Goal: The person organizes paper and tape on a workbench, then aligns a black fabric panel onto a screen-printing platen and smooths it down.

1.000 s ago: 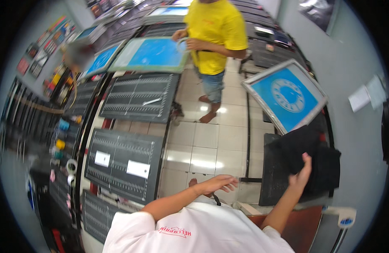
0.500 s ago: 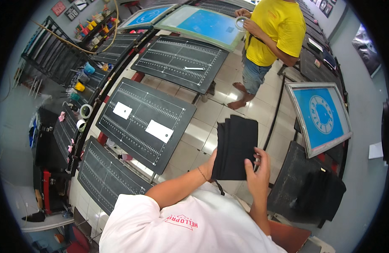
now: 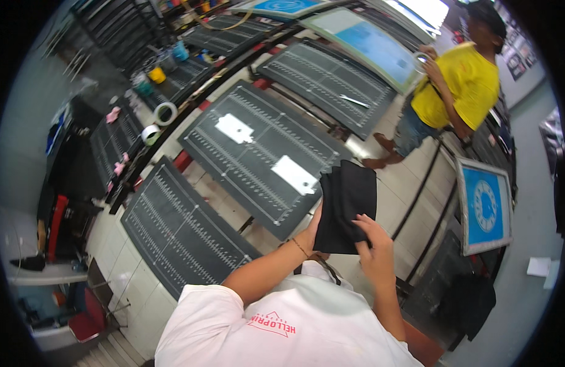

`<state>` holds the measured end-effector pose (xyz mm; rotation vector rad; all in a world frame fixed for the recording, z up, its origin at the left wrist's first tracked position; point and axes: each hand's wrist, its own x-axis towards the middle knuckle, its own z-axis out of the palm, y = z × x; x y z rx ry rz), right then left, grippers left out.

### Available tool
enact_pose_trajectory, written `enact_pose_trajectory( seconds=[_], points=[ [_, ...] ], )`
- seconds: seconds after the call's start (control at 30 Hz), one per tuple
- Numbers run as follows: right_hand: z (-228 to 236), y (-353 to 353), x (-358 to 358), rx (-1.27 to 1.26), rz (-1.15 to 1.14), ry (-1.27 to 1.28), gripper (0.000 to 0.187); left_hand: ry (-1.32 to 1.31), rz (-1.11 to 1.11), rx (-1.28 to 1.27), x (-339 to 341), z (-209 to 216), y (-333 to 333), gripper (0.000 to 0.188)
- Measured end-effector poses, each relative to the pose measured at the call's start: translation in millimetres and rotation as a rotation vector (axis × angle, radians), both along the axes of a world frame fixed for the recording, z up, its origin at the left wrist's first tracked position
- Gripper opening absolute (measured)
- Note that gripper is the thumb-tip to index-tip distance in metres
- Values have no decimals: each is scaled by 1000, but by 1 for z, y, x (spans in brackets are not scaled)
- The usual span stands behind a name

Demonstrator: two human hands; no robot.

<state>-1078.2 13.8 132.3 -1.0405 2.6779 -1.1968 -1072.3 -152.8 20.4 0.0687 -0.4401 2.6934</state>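
Holding folded black fabric stack (image 3: 354, 192) mid-air, near the dark-grey ruled rectangular board (image 3: 265, 147) bearing 2 white rectangular cards (image 3: 293, 174); left hand (image 3: 313, 228) grips the stack's left edge — finger spread hidden; right hand (image 3: 376, 244) half-curled, fingertips on its right side — pinch, can't tell.

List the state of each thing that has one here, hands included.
Black cloth: folded, held up
Left hand: gripping the cloth's left side
Right hand: curled onto the cloth's right side
White sheets: flat on a black board
Wrench: lying flat
Other black cloth: unheld, at right
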Motion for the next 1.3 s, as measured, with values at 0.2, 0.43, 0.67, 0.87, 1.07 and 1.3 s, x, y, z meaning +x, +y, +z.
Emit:
enact_pose_trajectory(
  seconds=[0.2,0.43,0.67,0.87,1.07,1.3],
  points=[
    [-57,-54,9,-585,-236,-815,24,-255,394,-418,98,17,-97,81],
    [-84,-181,17,-944,11,-1440,26,-517,580,-958,223,29,-216,47],
    [-191,-178,14,-75,-82,-1194,35,-1330,669,-1774,276,-95,-176,46],
    [-177,-247,-14,43,255,-326,42,-1470,1004,-2890,244,-55,-172,36],
    [-173,-295,-22,234,394,-363,25,-892,669,-1716,198,-52,-174,27],
    [-124,-265,19,2,965,-241,15,-1040,632,-1401,150,-39,-173,38]
  ],
)
